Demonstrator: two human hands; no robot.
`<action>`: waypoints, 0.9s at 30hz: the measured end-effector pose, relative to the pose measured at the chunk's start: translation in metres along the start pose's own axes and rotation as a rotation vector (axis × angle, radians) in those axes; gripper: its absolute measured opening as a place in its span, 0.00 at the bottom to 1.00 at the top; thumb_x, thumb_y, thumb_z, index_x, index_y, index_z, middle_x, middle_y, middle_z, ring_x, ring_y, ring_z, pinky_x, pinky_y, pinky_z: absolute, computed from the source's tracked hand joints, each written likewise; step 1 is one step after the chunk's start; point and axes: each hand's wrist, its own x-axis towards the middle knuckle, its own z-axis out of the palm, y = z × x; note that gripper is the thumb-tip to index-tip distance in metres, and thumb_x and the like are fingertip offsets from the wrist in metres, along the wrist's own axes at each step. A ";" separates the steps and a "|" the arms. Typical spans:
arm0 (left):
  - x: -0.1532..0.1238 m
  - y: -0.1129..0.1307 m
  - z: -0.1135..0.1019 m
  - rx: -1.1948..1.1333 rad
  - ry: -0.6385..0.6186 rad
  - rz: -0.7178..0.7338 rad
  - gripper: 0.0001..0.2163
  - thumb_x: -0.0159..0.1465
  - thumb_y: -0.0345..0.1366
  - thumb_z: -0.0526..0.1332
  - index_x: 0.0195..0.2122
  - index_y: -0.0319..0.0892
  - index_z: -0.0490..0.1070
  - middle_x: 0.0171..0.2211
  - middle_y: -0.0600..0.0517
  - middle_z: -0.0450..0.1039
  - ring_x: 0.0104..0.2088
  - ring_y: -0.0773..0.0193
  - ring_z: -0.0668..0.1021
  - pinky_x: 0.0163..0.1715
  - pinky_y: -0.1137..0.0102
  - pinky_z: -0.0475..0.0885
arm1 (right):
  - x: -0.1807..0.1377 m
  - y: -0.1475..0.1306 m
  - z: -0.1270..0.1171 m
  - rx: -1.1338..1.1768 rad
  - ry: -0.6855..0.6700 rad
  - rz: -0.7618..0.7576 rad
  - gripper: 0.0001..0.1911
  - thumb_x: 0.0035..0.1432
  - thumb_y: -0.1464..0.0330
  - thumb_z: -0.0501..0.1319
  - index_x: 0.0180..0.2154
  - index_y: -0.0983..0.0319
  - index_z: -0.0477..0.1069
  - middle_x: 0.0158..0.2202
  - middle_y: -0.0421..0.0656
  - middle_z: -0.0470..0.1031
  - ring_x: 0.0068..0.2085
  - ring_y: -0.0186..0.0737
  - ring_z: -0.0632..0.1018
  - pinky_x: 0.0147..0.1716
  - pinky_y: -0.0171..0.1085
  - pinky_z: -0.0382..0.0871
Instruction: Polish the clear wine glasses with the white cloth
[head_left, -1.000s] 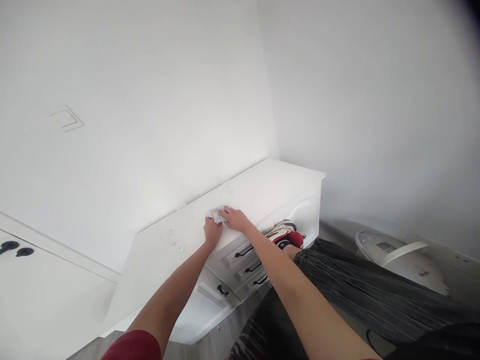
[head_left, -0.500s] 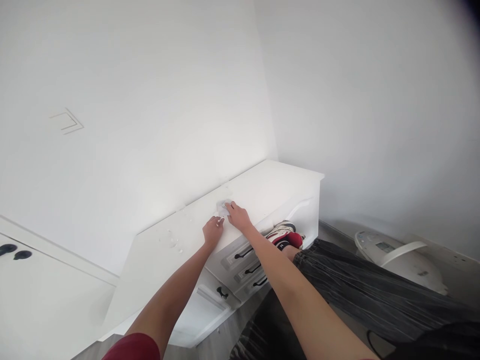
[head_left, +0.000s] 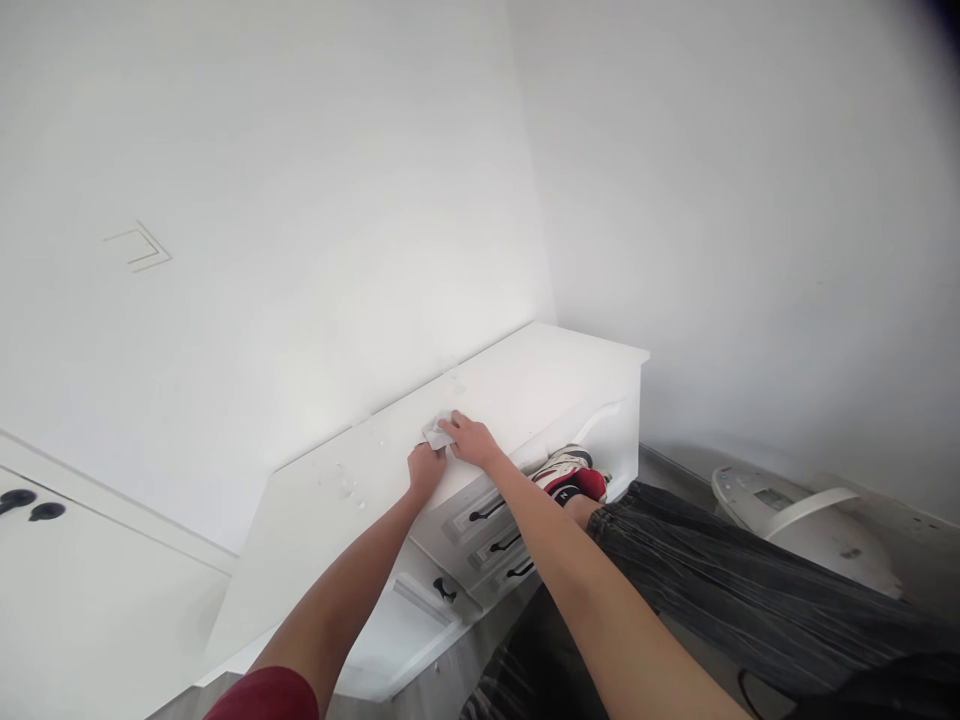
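Note:
A small white crumpled tissue (head_left: pixel 436 430) lies on top of a low white cabinet (head_left: pixel 525 385). My right hand (head_left: pixel 471 441) presses on the tissue with its fingers closed over it. Just to its left, my left hand (head_left: pixel 425 468) rests at the cabinet's front edge, fingers curled, touching the tissue's near side. Small water drops (head_left: pixel 343 482) dot the cabinet top to the left of my hands.
The cabinet has drawers with black handles (head_left: pixel 487 512) below my hands. A red and white sneaker (head_left: pixel 568 473) on my raised foot is against the cabinet front, with my dark trouser leg (head_left: pixel 720 580) behind it. A white round appliance (head_left: pixel 802 520) sits on the floor at right.
My right hand drew the tissue back from farther up the cabinet top toward the front edge. My left hand stayed at the edge and meets the tissue again.

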 end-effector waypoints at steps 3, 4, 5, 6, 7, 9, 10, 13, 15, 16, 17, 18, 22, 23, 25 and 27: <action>0.001 0.000 0.002 -0.017 0.013 0.015 0.14 0.75 0.42 0.54 0.45 0.41 0.78 0.42 0.42 0.83 0.45 0.49 0.83 0.42 0.63 0.70 | 0.002 0.001 0.001 0.005 0.045 0.093 0.29 0.69 0.67 0.54 0.70 0.56 0.60 0.69 0.56 0.58 0.49 0.46 0.79 0.42 0.41 0.76; 0.001 -0.001 0.002 -0.023 0.016 0.019 0.14 0.76 0.42 0.54 0.45 0.41 0.77 0.42 0.42 0.83 0.45 0.50 0.83 0.41 0.63 0.70 | 0.003 0.002 0.002 0.006 0.053 0.118 0.30 0.70 0.67 0.53 0.71 0.55 0.60 0.71 0.56 0.54 0.47 0.45 0.79 0.42 0.41 0.76; 0.001 -0.001 0.002 -0.026 0.019 0.021 0.14 0.76 0.42 0.53 0.46 0.42 0.76 0.42 0.43 0.83 0.44 0.51 0.83 0.41 0.63 0.70 | 0.004 0.003 0.003 0.008 0.054 0.133 0.30 0.70 0.66 0.54 0.71 0.53 0.59 0.73 0.56 0.51 0.46 0.44 0.80 0.42 0.41 0.76; 0.001 -0.001 0.003 -0.028 0.022 0.020 0.14 0.76 0.42 0.53 0.45 0.41 0.76 0.42 0.43 0.83 0.44 0.51 0.83 0.41 0.63 0.69 | 0.005 0.003 0.004 0.009 0.052 0.142 0.30 0.70 0.66 0.54 0.71 0.52 0.59 0.73 0.55 0.51 0.45 0.44 0.80 0.41 0.41 0.76; 0.001 -0.002 0.003 -0.029 0.025 0.018 0.14 0.76 0.42 0.53 0.44 0.41 0.76 0.41 0.43 0.83 0.44 0.51 0.83 0.40 0.63 0.69 | 0.006 0.004 0.005 0.009 0.045 0.147 0.31 0.70 0.66 0.54 0.72 0.51 0.58 0.72 0.55 0.55 0.43 0.44 0.81 0.41 0.41 0.76; 0.001 -0.003 0.003 -0.030 0.029 0.015 0.14 0.76 0.41 0.53 0.43 0.41 0.76 0.40 0.43 0.83 0.43 0.51 0.83 0.40 0.63 0.69 | 0.007 0.005 0.007 0.013 0.029 0.151 0.31 0.70 0.66 0.55 0.72 0.52 0.58 0.66 0.54 0.64 0.39 0.43 0.81 0.39 0.41 0.76; 0.002 -0.003 0.003 -0.030 0.030 0.016 0.14 0.76 0.41 0.53 0.43 0.41 0.76 0.39 0.43 0.82 0.43 0.51 0.83 0.40 0.64 0.68 | 0.007 0.005 0.008 0.017 0.025 0.151 0.31 0.70 0.66 0.55 0.72 0.52 0.58 0.63 0.53 0.67 0.38 0.42 0.80 0.38 0.40 0.76; 0.002 -0.004 0.003 -0.034 0.037 0.029 0.13 0.76 0.40 0.54 0.45 0.41 0.76 0.39 0.44 0.82 0.43 0.52 0.82 0.40 0.64 0.69 | 0.007 0.006 0.009 0.031 0.035 0.141 0.31 0.69 0.67 0.56 0.71 0.51 0.59 0.60 0.50 0.68 0.37 0.41 0.79 0.38 0.38 0.75; 0.001 -0.003 0.003 -0.038 0.039 0.042 0.14 0.77 0.41 0.54 0.44 0.42 0.77 0.40 0.44 0.82 0.44 0.53 0.82 0.40 0.65 0.69 | 0.007 0.007 0.009 0.033 0.051 0.136 0.31 0.69 0.69 0.55 0.71 0.51 0.59 0.60 0.50 0.67 0.41 0.42 0.79 0.39 0.38 0.75; 0.001 -0.003 0.003 -0.041 0.037 0.051 0.14 0.77 0.42 0.54 0.43 0.42 0.78 0.41 0.45 0.82 0.44 0.54 0.82 0.41 0.65 0.69 | 0.008 0.007 0.010 0.030 0.060 0.137 0.31 0.68 0.69 0.55 0.71 0.51 0.59 0.59 0.51 0.67 0.44 0.45 0.79 0.39 0.38 0.75; 0.000 -0.002 0.003 -0.042 0.033 0.062 0.14 0.76 0.43 0.55 0.43 0.43 0.79 0.43 0.46 0.82 0.45 0.55 0.82 0.41 0.66 0.70 | 0.008 0.007 0.010 0.025 0.067 0.143 0.32 0.68 0.70 0.55 0.71 0.52 0.59 0.59 0.52 0.67 0.48 0.48 0.78 0.40 0.38 0.75; 0.000 -0.002 0.003 -0.043 0.029 0.072 0.13 0.76 0.43 0.56 0.43 0.44 0.79 0.45 0.47 0.82 0.46 0.56 0.82 0.42 0.66 0.70 | 0.009 0.007 0.011 0.020 0.075 0.150 0.32 0.68 0.71 0.55 0.71 0.53 0.59 0.58 0.54 0.67 0.50 0.50 0.77 0.40 0.39 0.75; 0.000 0.000 0.004 -0.025 0.025 0.074 0.12 0.76 0.41 0.57 0.48 0.45 0.79 0.50 0.47 0.81 0.50 0.56 0.82 0.45 0.67 0.71 | 0.011 0.007 0.013 0.016 0.098 0.145 0.32 0.68 0.72 0.55 0.71 0.56 0.59 0.58 0.56 0.67 0.52 0.52 0.76 0.40 0.40 0.75; 0.000 -0.001 0.004 -0.016 0.025 0.062 0.12 0.76 0.40 0.55 0.48 0.44 0.79 0.49 0.46 0.81 0.50 0.56 0.82 0.45 0.67 0.71 | 0.010 0.007 0.014 0.020 0.103 0.130 0.32 0.68 0.72 0.55 0.71 0.56 0.59 0.58 0.56 0.67 0.51 0.52 0.76 0.40 0.40 0.75; 0.001 -0.002 0.005 0.008 0.017 0.032 0.14 0.77 0.39 0.53 0.47 0.41 0.78 0.46 0.45 0.81 0.48 0.56 0.82 0.46 0.65 0.72 | 0.009 0.008 0.015 0.031 0.115 0.089 0.32 0.68 0.72 0.55 0.71 0.56 0.59 0.60 0.56 0.66 0.51 0.51 0.77 0.40 0.40 0.75; 0.002 -0.003 0.005 0.035 0.002 0.000 0.14 0.77 0.40 0.55 0.45 0.38 0.78 0.42 0.46 0.81 0.44 0.57 0.82 0.47 0.62 0.74 | 0.007 0.007 0.015 0.040 0.126 0.035 0.32 0.67 0.71 0.56 0.71 0.54 0.60 0.66 0.56 0.61 0.53 0.50 0.77 0.44 0.42 0.75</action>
